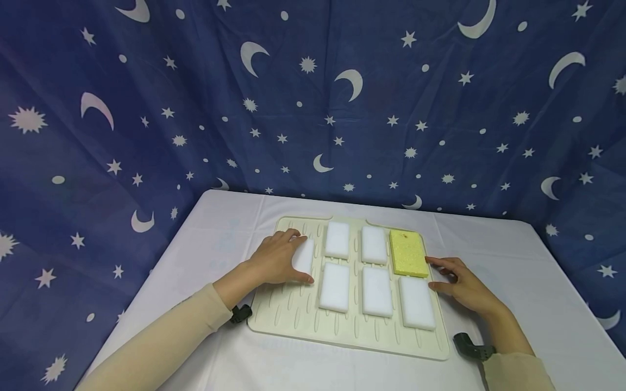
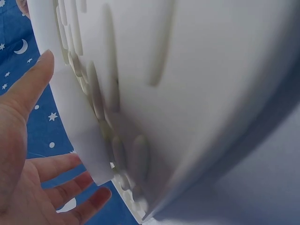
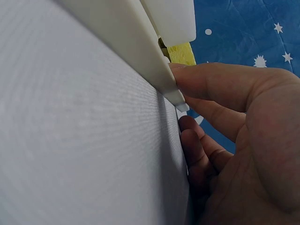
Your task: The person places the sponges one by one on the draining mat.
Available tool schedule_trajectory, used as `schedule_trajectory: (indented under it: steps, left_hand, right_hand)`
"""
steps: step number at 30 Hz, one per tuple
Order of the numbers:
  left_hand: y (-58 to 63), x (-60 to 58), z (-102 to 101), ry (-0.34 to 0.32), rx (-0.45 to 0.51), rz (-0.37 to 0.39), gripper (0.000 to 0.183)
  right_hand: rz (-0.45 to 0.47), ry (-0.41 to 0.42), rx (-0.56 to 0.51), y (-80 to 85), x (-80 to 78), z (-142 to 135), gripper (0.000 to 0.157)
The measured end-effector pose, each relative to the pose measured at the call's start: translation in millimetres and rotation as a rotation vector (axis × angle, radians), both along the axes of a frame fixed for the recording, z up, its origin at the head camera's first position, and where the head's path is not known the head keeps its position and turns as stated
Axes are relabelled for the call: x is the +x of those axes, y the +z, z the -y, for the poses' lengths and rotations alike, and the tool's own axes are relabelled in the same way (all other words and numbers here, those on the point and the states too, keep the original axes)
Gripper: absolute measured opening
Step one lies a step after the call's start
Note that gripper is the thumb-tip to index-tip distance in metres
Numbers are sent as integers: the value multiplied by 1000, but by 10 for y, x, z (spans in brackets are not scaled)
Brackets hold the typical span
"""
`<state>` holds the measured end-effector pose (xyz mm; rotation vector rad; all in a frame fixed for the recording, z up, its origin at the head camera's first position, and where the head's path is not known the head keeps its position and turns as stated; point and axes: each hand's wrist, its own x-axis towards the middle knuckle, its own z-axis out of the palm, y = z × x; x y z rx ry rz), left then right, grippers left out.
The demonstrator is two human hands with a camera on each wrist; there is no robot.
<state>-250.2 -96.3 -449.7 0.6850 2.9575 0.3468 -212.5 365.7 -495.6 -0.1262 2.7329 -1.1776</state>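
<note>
A cream ridged draining mat [image 1: 293,323] bears several white sponge blocks [image 1: 376,291] in two rows, with one yellow sponge [image 1: 408,253] at the far right. My left hand [image 1: 275,259] spans the leftmost white block [image 1: 304,256], its thumb at the near end and its fingers at the far end. In the left wrist view, the thumb and spread, fairly straight fingers lie about that block [image 2: 86,136]. My right hand [image 1: 459,283] rests beside the mat's right edge, index fingertip by the yellow sponge. The right wrist view shows its thumb touching the mat's edge [image 3: 161,77].
A white cloth covers the table [image 1: 508,266], which shows around the mat on all sides. A dark blue curtain [image 1: 371,136] with moons and stars hangs behind and at the sides. Each wrist wears a black camera mount [image 1: 471,347].
</note>
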Motion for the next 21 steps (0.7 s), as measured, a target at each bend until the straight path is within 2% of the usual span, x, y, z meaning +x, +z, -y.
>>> schedule_trajectory:
  steps: [7,14,21]
  left_hand:
    - [3,-7,41,3,13,9,110]
    - [14,-24,113,0,44,-24,107]
    - [41,-70,212,-11,88,-22,104]
  right_hand:
    - [8,1,1,-11,-6,-2,73]
    - [5,9,-1,-4,2,2,72]
    - [-29,-5,22,-23,24,-38,67]
